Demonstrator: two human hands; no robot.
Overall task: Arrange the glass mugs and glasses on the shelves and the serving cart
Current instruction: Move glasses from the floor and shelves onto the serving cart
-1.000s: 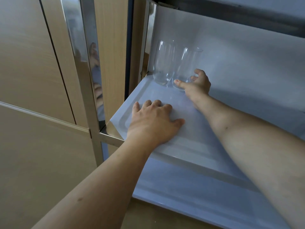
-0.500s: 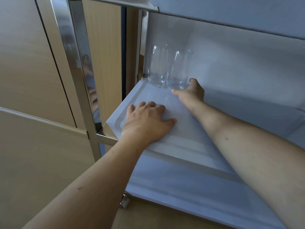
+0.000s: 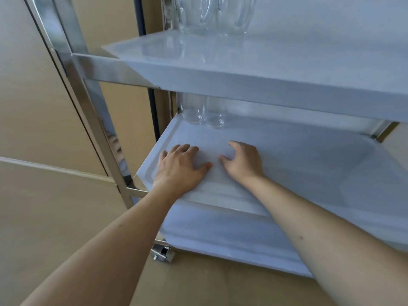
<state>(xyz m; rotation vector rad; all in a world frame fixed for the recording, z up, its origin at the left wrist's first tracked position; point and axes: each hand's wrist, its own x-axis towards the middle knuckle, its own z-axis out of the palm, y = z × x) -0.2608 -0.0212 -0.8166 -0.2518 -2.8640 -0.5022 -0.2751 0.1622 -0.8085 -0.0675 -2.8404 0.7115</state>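
Glass tumblers (image 3: 204,112) beyond right hand's fingers (image 3: 234,145), apart

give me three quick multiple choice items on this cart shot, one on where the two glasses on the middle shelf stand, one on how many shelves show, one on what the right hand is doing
1. Where do the two glasses stand on the middle shelf?
A. back left corner
B. front right corner
C. front edge, centre

2. How many cart shelves show?
A. one
B. two
C. three

3. The right hand is:
A. gripping a glass
B. empty, fingers loosely curled over the shelf
C. holding the cart post

Key:
1 A, they stand side by side by the rear left post.
2 C, top shelf, middle and bottom shelf are stacked.
3 B, it holds nothing, beside the left hand lying flat.
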